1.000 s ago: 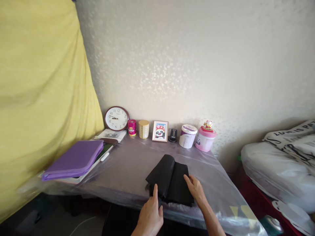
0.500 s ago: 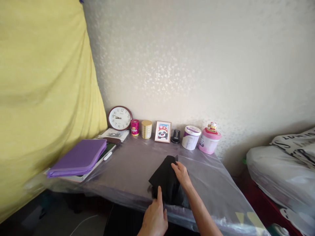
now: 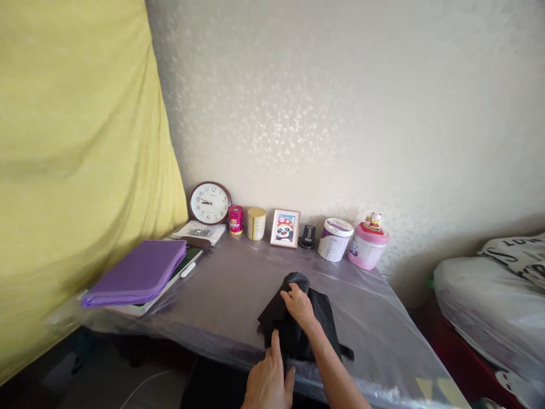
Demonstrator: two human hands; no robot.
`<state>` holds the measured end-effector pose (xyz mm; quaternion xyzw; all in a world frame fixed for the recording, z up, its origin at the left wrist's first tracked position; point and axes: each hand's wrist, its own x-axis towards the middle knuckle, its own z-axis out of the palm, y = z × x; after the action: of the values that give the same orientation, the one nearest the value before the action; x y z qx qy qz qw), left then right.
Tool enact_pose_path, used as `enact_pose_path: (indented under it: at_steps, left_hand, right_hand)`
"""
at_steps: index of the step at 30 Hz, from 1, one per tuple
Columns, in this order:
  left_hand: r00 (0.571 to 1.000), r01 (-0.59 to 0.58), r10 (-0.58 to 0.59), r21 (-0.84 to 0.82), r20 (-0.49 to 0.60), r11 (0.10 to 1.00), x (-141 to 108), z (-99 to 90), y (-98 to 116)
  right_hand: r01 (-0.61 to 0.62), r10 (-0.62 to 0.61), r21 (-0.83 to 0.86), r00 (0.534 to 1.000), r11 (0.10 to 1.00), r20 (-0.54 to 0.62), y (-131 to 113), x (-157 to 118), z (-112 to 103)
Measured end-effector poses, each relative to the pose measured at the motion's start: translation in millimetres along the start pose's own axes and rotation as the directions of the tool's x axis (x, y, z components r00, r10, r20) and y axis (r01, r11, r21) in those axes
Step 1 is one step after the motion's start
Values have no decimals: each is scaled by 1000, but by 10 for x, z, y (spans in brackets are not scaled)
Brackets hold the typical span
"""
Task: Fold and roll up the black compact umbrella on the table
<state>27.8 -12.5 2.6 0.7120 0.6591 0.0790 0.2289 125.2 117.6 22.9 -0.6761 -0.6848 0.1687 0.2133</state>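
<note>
Black cloth at table edge, room beyond, touches left hand and right hand, grips unclear.

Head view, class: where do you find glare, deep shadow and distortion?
In the head view, a pale sheen brightens the middle of the wall; the plastic cover shows milky reflections; the floor at lower left sinks into shadow; folds in the black cloth are partly lost in darkness; the clock looks stretched sideways.
</note>
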Motion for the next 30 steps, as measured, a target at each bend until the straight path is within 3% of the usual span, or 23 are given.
enact_pose_path:
  at_steps: [7, 11, 16, 22, 25, 30]
  left_hand:
    - [978, -130, 142, 87, -150, 988, -9, -132, 34]
    - [981, -167, 176, 96, -88, 981, 30, -208, 116]
    - [992, -130, 129, 56, 19, 990, 83, -144, 101]
    - [993, -115, 112, 70, 43, 991, 135, -30, 84]
    - [996, -83, 80, 77, 45, 994, 153, -32, 92]
    - [996, -78, 77, 29, 50, 997, 183, -35, 87]
  right_hand:
    - [83, -100, 235, 993, 969, 61, 51, -37, -6]
    - [144, -167, 294, 985, 945, 52, 58, -71, -14]
    - [252, -260, 242, 966, 937, 2, 46, -194, -35]
    - [529, -509, 100, 843, 842, -172, 180, -368, -31]
    - [570, -556, 34, 812, 821, -176, 291, -303, -4]
    - [558, -559, -48, 816, 828, -145, 442, 9, 33]
